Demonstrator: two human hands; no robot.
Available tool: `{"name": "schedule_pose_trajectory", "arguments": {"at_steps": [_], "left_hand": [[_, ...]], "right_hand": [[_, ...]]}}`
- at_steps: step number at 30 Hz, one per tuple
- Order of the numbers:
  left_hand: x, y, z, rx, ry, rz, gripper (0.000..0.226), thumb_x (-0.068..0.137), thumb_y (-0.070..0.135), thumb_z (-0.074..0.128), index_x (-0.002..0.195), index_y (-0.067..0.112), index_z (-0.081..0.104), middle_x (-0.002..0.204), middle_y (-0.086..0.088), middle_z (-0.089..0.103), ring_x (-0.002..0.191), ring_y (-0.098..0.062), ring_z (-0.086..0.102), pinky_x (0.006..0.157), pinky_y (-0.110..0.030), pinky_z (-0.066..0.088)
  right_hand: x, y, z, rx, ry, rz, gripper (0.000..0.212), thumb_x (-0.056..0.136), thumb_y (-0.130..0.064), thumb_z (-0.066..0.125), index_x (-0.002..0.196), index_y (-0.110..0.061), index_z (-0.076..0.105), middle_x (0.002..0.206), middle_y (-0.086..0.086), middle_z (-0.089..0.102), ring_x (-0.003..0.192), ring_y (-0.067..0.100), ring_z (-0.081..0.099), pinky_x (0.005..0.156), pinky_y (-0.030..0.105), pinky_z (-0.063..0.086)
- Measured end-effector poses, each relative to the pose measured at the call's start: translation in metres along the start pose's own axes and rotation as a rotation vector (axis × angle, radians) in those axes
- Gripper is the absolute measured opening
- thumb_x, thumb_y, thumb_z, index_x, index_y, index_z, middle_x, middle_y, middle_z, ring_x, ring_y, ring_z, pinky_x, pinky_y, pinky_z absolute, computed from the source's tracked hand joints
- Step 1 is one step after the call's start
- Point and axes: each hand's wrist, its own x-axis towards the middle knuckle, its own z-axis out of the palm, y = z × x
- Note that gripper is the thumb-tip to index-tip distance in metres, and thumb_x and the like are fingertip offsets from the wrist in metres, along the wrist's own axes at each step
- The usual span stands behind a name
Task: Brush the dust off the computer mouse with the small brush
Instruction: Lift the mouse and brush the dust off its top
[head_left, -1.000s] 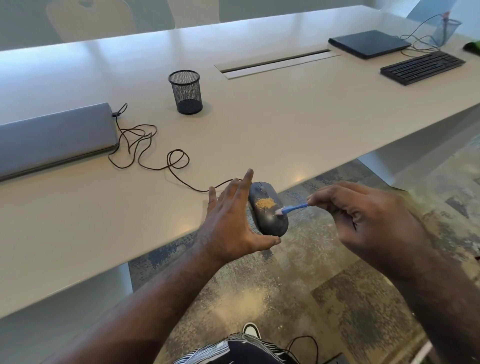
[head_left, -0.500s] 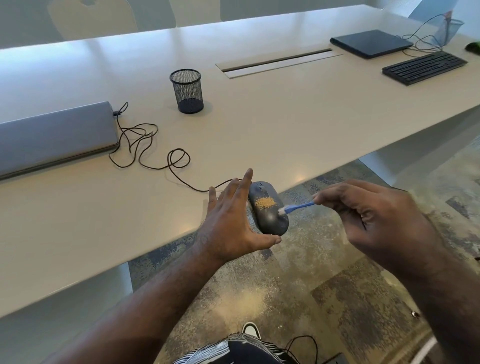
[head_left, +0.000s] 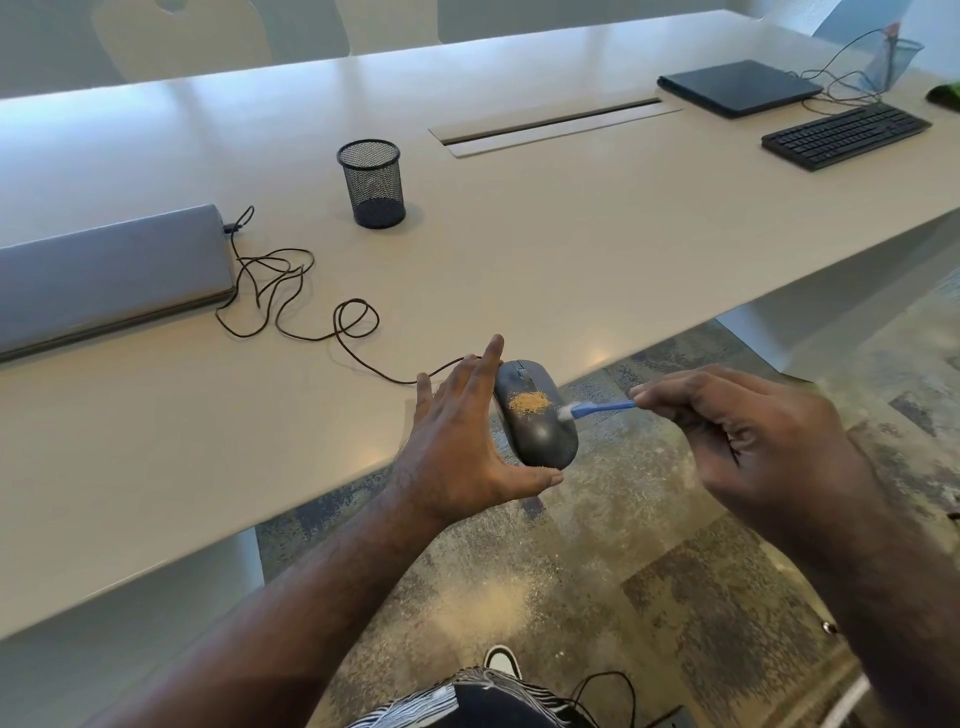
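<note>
A dark grey wired computer mouse (head_left: 543, 434) is held just past the table's front edge, over the floor. A patch of orange-brown dust (head_left: 529, 402) lies on its back. My left hand (head_left: 462, 441) holds the mouse, with the fingers stretched along its left side and the thumb under its rear end. My right hand (head_left: 737, 436) pinches the blue handle of the small brush (head_left: 597, 409). The white bristles touch the mouse's right side, just right of the dust.
The mouse cable (head_left: 291, 296) loops across the white table (head_left: 571, 249) to a closed grey laptop (head_left: 104, 280) on the left. A black mesh cup (head_left: 372, 183) stands behind. A black keyboard (head_left: 845, 135) and a dark laptop (head_left: 737, 87) lie far right.
My right hand and the brush have shifted slightly up and to the right along the mouse's right side. The dust patch and my left hand's hold look the same.
</note>
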Motion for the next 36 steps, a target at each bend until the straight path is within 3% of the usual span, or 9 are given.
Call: {"name": "schedule_pose_trajectory", "arguments": {"at_steps": [5,8,11,13,17,24,29,33,36], "left_hand": [[0.0,-0.001,-0.001,0.011,0.008,-0.005,0.136,0.052,0.082,0.066,0.155,0.033,-0.007,0.159,0.002,0.025,0.149,-0.014,0.014,0.121,-0.054,-0.007],[0.0,-0.002,0.0,0.013,0.004,0.008,0.136,0.053,0.08,0.067,0.156,0.032,-0.007,0.158,0.003,0.025,0.148,-0.011,0.013,0.121,-0.054,-0.008],[0.0,0.0,0.003,0.008,-0.007,0.034,0.135,0.054,0.078,0.07,0.155,0.034,-0.008,0.157,0.005,0.025,0.144,-0.001,0.009,0.12,-0.054,-0.009],[0.0,0.0,0.005,0.016,-0.012,0.043,0.135,0.054,0.078,0.07,0.155,0.036,-0.009,0.158,0.006,0.024,0.146,-0.003,0.009,0.12,-0.054,-0.009],[0.001,-0.001,0.004,0.026,-0.008,0.042,0.136,0.054,0.079,0.069,0.155,0.035,-0.01,0.158,0.005,0.024,0.148,-0.006,0.009,0.12,-0.054,-0.009],[0.001,-0.003,0.002,0.04,-0.016,0.044,0.136,0.053,0.079,0.07,0.155,0.036,-0.009,0.158,0.007,0.023,0.149,-0.008,0.008,0.119,-0.049,-0.014],[0.001,-0.003,0.002,0.053,-0.015,0.056,0.136,0.053,0.079,0.068,0.155,0.034,-0.01,0.159,0.005,0.022,0.15,-0.01,0.008,0.12,-0.053,-0.01],[0.0,-0.003,0.002,0.057,-0.019,0.047,0.136,0.053,0.081,0.067,0.155,0.035,-0.01,0.161,0.004,0.021,0.15,-0.01,0.007,0.12,-0.05,-0.013],[-0.001,-0.002,0.003,0.05,-0.025,0.048,0.136,0.053,0.08,0.067,0.155,0.034,-0.009,0.16,0.005,0.021,0.149,-0.008,0.007,0.12,-0.049,-0.013]], "right_hand": [[-0.003,0.001,-0.002,0.008,-0.058,0.02,0.028,0.078,0.002,0.073,0.099,-0.016,0.074,0.09,-0.011,0.07,0.077,-0.004,0.064,0.066,0.012,0.053],[0.0,0.002,-0.001,-0.01,0.012,0.032,0.025,0.08,0.0,0.072,0.1,-0.015,0.074,0.088,-0.009,0.07,0.069,0.005,0.065,0.06,0.022,0.056],[0.006,-0.002,0.006,0.011,0.087,0.012,0.021,0.085,-0.002,0.069,0.102,-0.013,0.074,0.092,-0.007,0.071,0.076,0.002,0.063,0.071,0.013,0.051],[0.009,-0.005,0.011,0.009,0.095,0.005,0.022,0.085,-0.001,0.069,0.104,-0.012,0.073,0.096,-0.004,0.072,0.081,0.007,0.066,0.073,0.02,0.054],[0.008,-0.004,0.017,-0.033,0.042,0.017,0.026,0.082,0.0,0.07,0.103,-0.016,0.072,0.095,-0.004,0.072,0.073,0.017,0.068,0.06,0.034,0.058],[0.011,-0.004,0.014,0.003,0.097,0.005,0.024,0.084,-0.003,0.07,0.103,-0.017,0.072,0.094,-0.009,0.07,0.076,0.005,0.064,0.067,0.023,0.056],[0.01,-0.007,0.017,-0.02,0.041,-0.011,0.026,0.083,-0.002,0.071,0.103,-0.018,0.071,0.094,-0.004,0.072,0.072,0.017,0.068,0.057,0.037,0.058],[0.008,-0.004,0.011,-0.026,0.054,0.029,0.023,0.083,-0.006,0.069,0.101,-0.021,0.071,0.091,-0.009,0.07,0.067,0.012,0.065,0.053,0.031,0.056],[0.008,-0.007,0.01,-0.014,0.073,0.008,0.021,0.085,-0.006,0.068,0.103,-0.017,0.072,0.094,-0.008,0.071,0.074,0.01,0.066,0.06,0.03,0.058]]}}
